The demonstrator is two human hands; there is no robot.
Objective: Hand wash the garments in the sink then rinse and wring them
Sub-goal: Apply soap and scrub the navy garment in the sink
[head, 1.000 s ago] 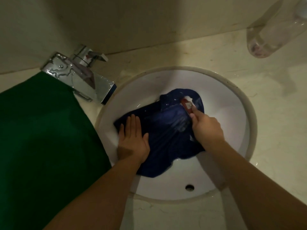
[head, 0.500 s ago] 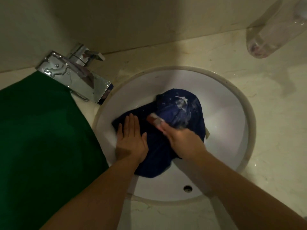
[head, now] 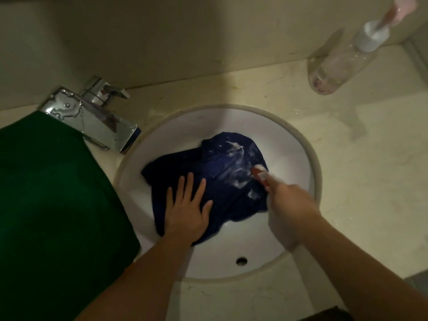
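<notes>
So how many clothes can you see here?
2: a soapy navy garment lies in the white sink, pressed by the left hand; a green cloth lies on the counter beside the faucet. Others may be hidden underneath.

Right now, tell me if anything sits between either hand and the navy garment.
Nothing visible under the left hand, flat on the navy garment. The right hand presses a reddish soap bar onto it.

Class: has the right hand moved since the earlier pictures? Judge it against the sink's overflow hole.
Yes. Gripping the soap bar, the right hand swept left across the garment, then back right; it is now right of the overflow hole.
</notes>
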